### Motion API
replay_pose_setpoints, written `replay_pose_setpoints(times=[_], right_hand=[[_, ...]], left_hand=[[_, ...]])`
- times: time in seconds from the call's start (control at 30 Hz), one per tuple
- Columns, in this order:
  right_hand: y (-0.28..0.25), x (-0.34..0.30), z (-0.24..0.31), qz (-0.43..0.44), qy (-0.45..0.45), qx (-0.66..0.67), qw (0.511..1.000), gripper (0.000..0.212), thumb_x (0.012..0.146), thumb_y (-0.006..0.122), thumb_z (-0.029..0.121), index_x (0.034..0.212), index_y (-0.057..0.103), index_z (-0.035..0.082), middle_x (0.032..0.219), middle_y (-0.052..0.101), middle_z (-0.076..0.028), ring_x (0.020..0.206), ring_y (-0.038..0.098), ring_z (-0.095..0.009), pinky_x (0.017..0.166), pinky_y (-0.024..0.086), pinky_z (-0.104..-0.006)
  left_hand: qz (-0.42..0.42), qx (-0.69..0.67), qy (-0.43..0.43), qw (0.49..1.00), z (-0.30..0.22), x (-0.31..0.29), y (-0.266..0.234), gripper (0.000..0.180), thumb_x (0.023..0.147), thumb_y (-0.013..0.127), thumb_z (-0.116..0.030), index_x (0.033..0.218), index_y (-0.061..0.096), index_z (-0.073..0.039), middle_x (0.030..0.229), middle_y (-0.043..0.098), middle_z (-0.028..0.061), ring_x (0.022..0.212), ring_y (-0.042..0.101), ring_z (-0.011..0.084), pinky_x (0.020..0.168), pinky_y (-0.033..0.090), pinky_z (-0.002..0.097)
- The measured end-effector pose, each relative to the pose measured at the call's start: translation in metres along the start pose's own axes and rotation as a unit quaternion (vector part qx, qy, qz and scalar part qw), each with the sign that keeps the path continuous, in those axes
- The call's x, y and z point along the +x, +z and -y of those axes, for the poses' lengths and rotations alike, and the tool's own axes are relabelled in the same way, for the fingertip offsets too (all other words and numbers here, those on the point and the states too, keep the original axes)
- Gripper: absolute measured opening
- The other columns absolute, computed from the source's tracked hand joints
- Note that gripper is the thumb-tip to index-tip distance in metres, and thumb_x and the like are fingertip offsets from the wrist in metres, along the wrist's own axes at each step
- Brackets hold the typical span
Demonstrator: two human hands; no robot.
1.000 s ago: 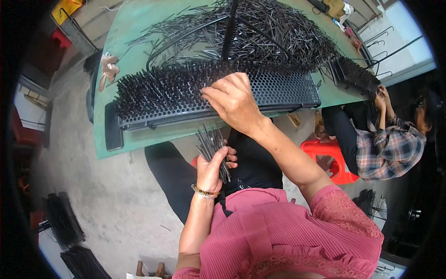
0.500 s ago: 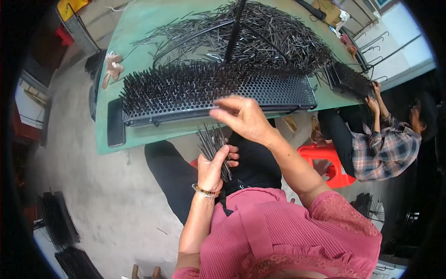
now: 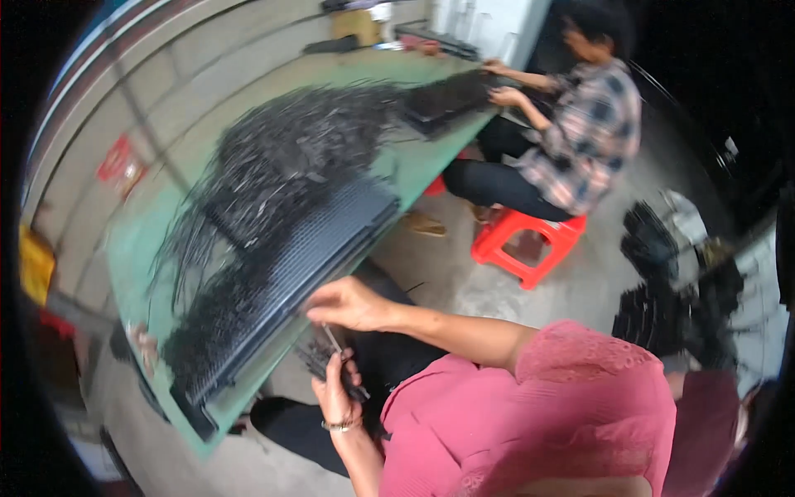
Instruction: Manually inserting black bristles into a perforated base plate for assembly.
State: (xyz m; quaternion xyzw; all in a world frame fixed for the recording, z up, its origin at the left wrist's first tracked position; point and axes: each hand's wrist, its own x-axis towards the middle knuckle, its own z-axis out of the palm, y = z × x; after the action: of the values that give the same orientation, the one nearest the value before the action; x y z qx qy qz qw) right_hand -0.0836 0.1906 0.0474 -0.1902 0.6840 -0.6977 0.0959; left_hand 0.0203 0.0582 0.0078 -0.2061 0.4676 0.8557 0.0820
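Note:
My left hand [image 3: 335, 396], with a bracelet at its wrist, is wrapped round a bundle of thin dark rods [image 3: 316, 358] held just off the table's near edge. Right above it, my right hand [image 3: 352, 304] has its fingertips pinched at the upper end of one lighter-looking thin rod [image 3: 332, 338], which slants down to the bundle. Beyond my hands lies a long perforated rack [image 3: 335, 234]. Many short dark rods stand upright in its left part, and bare holes show in its right part. The view is smeared by motion.
A big heap of loose dark rods [image 3: 281, 153] covers much of the green table [image 3: 132, 248]. At its far right a person in a checked shirt [image 3: 592, 137] sits on a red stool [image 3: 530, 240], hands at another rack [image 3: 451, 101]. Dark bundles [image 3: 650, 315] stand on the floor to the right.
The view has swung to the right, so the table now slants. My right hand has come from over the rack to the rod bundle and closed on a rod. My left hand keeps the bundle.

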Motion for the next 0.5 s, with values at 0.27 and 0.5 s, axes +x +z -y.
replay_pose_setpoints(times=[0.27, 0.5], right_hand=[[-0.034, -0.025, -0.008, 0.022, 0.067, 0.068, 0.995, 0.022, 0.085, 0.064, 0.017, 0.092, 0.068, -0.003, 0.070, 0.061, -0.001, 0.061, 0.052, -0.006, 0.055, 0.044, -0.0227], [-0.031, -0.033, -0.032, -0.031, 0.104, 0.139, 0.984, 0.026, 0.087, 0.064, 0.023, 0.100, 0.066, 0.000, 0.079, 0.064, -0.002, 0.068, 0.055, -0.006, 0.059, 0.044, -0.0221]], left_hand=[[0.048, 0.037, -0.010, 0.998, 0.004, 0.006, 0.019, 0.016, 0.086, 0.059, -0.012, 0.098, 0.054, -0.002, 0.080, 0.057, 0.0036, 0.061, 0.050, 0.0090, 0.045, 0.039, 0.0199], [-0.005, 0.073, 0.007, 0.997, -0.006, 0.004, 0.028, 0.014, 0.088, 0.058, -0.014, 0.093, 0.053, -0.002, 0.073, 0.053, 0.0034, 0.057, 0.050, 0.0111, 0.049, 0.043, 0.0237]])
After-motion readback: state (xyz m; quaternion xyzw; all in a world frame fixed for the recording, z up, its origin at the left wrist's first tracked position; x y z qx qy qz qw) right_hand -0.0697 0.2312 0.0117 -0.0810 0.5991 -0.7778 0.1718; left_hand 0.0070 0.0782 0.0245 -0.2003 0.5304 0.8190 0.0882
